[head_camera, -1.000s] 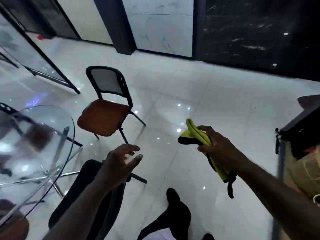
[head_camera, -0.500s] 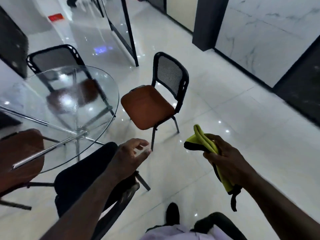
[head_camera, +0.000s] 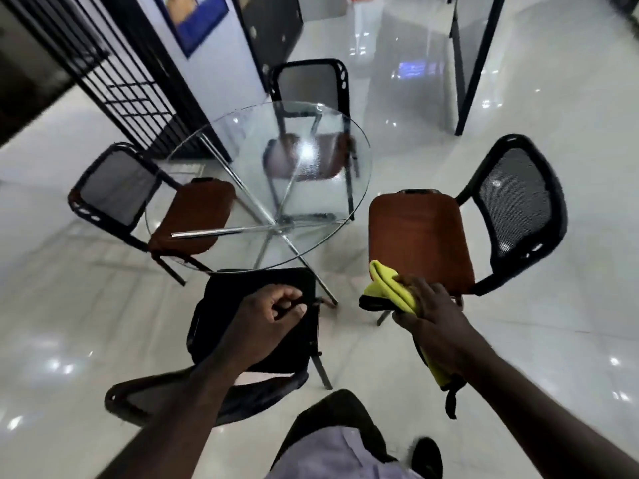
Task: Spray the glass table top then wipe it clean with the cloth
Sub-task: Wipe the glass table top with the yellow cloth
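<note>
table (head_camera: 221,160): round glass top on crossed metal legs, ahead of both hands, beyond the black chair; fogged patch near the far edge, maybe spray, cannot tell for sure.
chairs: four around the table; black chair (head_camera: 262,326) directly under the left hand, brown-seated chair (head_camera: 420,236) just past the right hand.
step: looks like the approach to wiping; no spray bottle in view anywhere.
next move: likely shifting the black chair aside or leaning over it, then bringing the cloth forward onto the glass.
right hand (head_camera: 435,319): clenched around the yellow cloth (head_camera: 389,286), folded end poking forward toward the table, not yet touching glass.
left hand (head_camera: 273,316): fingers curled at the black chair's back edge; grip or mere touch, cannot tell.
writing: none readable; blue poster far ahead-left too blurred.
</note>
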The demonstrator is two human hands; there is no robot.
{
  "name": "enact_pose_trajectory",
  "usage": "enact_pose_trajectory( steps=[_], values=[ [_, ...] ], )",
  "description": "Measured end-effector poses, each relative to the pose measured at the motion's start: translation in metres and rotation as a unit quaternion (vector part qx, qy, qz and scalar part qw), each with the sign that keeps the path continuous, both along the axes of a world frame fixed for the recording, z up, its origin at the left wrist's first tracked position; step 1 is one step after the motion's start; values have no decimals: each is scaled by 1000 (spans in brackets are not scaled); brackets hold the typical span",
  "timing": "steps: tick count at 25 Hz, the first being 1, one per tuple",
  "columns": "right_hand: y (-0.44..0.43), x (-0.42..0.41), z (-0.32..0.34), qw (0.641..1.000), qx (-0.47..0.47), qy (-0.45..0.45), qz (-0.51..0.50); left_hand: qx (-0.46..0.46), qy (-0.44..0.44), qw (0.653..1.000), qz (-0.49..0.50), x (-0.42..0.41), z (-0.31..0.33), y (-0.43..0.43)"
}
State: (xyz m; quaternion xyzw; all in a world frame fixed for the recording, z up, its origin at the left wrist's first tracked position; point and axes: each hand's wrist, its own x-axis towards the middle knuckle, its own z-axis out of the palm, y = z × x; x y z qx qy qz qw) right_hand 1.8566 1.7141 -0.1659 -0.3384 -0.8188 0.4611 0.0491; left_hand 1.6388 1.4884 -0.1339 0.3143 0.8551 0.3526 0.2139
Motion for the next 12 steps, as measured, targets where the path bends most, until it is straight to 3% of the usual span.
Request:
enact_pose_trajectory(
  steps=[8,12],
  values=[
    [33,-167,-12,974,35,-46,218,50,-28,976,211,-70,-43,-31],
    [29,-251,-13,941,90,-92,311,70,-53,954,288,-105,-72,-49]
  ],
)
